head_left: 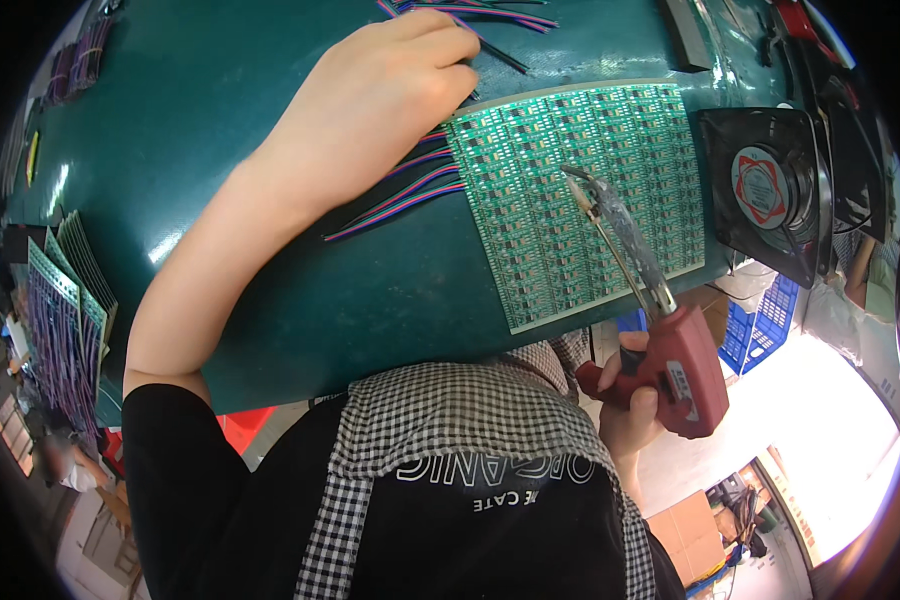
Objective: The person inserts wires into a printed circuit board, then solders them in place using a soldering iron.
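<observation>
My left hand [405,75] is closed at the far edge of the table, its fingers bent down beside loose multicoloured ribbon wires [505,18]. Its fingertips are hidden, so what they pinch cannot be made out. Just right of it lies a green circuit board panel [580,200] with many small repeated circuits. Several short ribbon wires [410,200] stick out from the panel's left edge, partly under my left wrist. My right hand [630,405] grips a red soldering gun [685,370] by its handle at the table's near edge. Its metal tip [580,185] points up over the panel, apparently above its surface.
A black fan [765,190] stands right of the panel. At the table's left edge hang panels with purple wires [65,310]. Bundled wires [78,62] lie at the far left. A blue crate [760,325] and a cardboard box [687,535] are off to the right.
</observation>
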Demonstrator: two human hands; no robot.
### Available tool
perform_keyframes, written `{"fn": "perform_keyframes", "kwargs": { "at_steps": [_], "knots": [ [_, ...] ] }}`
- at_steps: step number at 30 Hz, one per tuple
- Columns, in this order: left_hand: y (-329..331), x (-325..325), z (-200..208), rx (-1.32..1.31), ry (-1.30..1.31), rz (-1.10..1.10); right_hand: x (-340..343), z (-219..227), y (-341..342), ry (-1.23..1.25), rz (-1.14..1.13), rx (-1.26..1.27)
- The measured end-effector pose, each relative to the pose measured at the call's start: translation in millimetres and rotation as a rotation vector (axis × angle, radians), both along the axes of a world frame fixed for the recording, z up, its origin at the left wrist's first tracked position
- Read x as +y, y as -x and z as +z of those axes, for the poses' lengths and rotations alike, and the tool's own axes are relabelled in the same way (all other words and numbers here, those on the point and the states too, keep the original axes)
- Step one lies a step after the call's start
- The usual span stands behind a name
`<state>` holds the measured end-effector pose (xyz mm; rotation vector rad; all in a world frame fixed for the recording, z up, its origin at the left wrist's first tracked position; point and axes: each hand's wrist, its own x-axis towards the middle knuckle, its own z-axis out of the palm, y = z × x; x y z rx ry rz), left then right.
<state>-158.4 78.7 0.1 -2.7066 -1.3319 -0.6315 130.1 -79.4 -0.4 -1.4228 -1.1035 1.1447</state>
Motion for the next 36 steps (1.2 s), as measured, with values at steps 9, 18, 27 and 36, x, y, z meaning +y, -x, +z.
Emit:
{"fn": "perform_keyframes", "kwargs": {
  "at_steps": [9,18,27,36],
  "knots": [
    [5,-5,-14,0.004,-0.084,-0.072,-5,2,-15,0.049,-0.012,0.094],
    [20,13,9,-0.296,0.507,0.776,-2,1,-12,0.049,-0.012,0.109],
    [66,-1,-4,-0.35,0.426,0.663,-4,1,-14,-0.012,0.001,0.109],
    [8,-51,16,-0.39,0.265,0.189,-8,6,-11,0.135,0.004,0.153]
  ]
}}
